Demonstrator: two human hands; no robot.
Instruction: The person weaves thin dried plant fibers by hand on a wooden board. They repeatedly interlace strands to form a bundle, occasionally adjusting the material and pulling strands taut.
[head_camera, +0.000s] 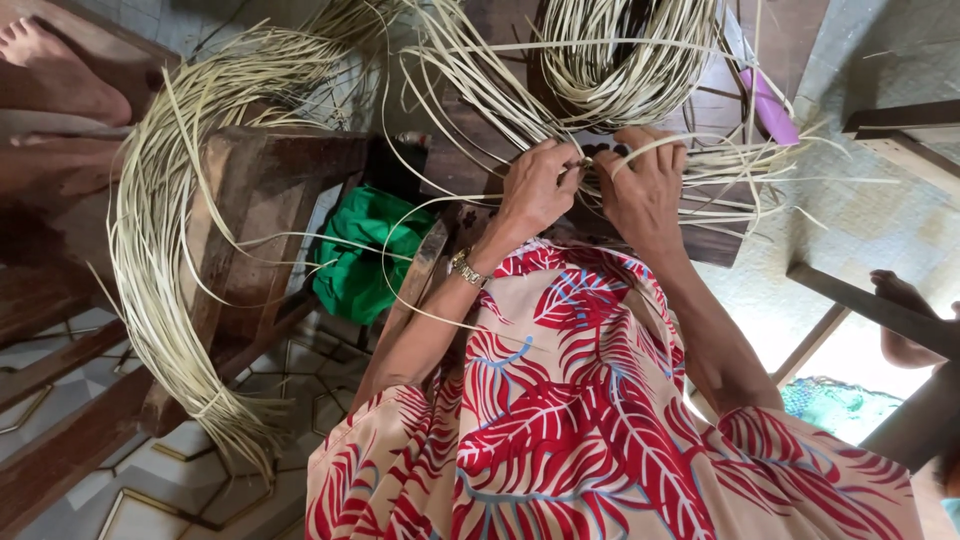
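My left hand (537, 188) and my right hand (642, 185) meet close together over a dark wooden frame (720, 245). Both pinch thin pale rattan strips (610, 150) that cross between the fingers. The strips run up to a coiled bundle of the same cane (610, 55) lying on the frame just beyond my hands. A gold wristwatch (466, 268) sits on my left wrist. My lap is covered by a red, white and peach leaf-print dress (590, 420).
A long curved bundle of rattan strips (160, 260) drapes over a wooden bench (260, 190) at the left. A green cloth (365, 250) lies beside it. Another person's bare foot (60, 70) rests top left, another foot (905, 295) at right. A purple object (770, 108) lies top right.
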